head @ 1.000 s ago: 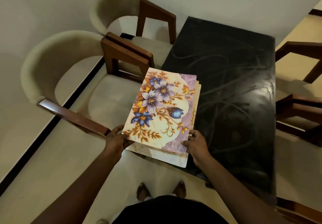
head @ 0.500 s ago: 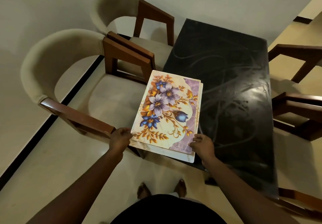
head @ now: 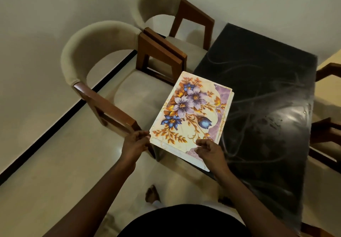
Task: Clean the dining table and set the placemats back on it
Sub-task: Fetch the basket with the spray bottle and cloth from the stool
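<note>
A stack of floral placemats (head: 190, 115) is laid on the table's (head: 267, 96) near left corner, its left part overhanging the table edge toward the nearer chair (head: 103, 74). The stack's near left corner is met by the left hand (head: 135, 144), fingers curled; a grip cannot be told. The right hand (head: 210, 151) is held loosely open over the stack's near edge. Smear marks are seen across the table.

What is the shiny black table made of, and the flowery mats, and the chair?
The black dining table looks like polished stone or glass: it mirrors light and shows wipe streaks. The floral printed placemats seem stiff plastic, flat with a slight sheen. The beige cushioned chair looks fabric-padded on a brown wooden frame.
</note>
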Demonstrator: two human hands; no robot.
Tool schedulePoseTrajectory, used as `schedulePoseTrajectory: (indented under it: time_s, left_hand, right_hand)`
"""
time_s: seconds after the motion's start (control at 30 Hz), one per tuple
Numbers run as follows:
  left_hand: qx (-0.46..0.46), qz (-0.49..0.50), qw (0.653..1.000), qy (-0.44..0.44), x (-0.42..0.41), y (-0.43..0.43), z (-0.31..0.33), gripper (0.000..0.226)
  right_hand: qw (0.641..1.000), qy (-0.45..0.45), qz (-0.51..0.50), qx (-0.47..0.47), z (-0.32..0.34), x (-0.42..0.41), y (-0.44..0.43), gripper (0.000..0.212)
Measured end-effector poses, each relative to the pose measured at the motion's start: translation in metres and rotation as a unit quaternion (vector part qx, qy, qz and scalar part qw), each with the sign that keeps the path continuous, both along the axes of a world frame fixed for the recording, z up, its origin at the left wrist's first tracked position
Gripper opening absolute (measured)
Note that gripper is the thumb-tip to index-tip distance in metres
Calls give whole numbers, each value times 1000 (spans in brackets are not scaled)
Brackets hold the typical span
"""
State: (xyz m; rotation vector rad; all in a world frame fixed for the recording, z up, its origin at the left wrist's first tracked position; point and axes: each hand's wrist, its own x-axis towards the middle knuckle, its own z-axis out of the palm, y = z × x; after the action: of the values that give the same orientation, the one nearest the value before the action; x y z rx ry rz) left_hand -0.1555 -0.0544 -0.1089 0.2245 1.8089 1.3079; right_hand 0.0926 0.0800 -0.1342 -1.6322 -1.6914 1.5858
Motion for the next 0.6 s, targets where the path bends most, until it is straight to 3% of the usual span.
schedulePoseTrajectory:
  time_s: [0.37,0.6]
  left_hand:
    - [11,189,982,1,111,-80,3,18]
    - [-16,339,941,-17,196,-161,-6,16]
  right_hand:
    - [966,47,253,-25,8,11,-14,21]
    - [921,32,380,-78,2,23,-49,20]
